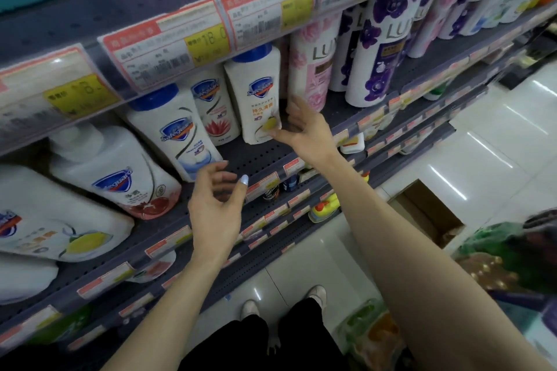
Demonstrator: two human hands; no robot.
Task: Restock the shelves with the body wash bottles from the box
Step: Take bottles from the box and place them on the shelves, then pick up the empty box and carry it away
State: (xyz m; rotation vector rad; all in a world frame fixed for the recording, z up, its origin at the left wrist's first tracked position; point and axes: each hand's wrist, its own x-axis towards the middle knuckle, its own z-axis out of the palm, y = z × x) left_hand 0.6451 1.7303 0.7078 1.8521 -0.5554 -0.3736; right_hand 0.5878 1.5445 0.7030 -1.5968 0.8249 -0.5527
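A white body wash bottle with a blue cap and a lemon picture (pixel 256 93) stands on the grey perforated shelf (pixel 265 156). My right hand (pixel 301 126) is beside its lower right corner, thumb touching the bottle, fingers spread and relaxed. My left hand (pixel 215 205) hovers in front of the shelf edge, fingers loosely curled, holding nothing. It is just below another white bottle with a blue wave label (pixel 177 132). A bottle with a red flower (pixel 214 105) stands behind these. The cardboard box (pixel 428 214) sits open on the floor to the right.
Large white pump bottles (pixel 111 169) lean at the left of the shelf. Pink and purple bottles (pixel 376 48) fill the right. Price tags line the shelf edges. Lower shelves hold small goods. Green packages (pixel 506 247) lie at the right.
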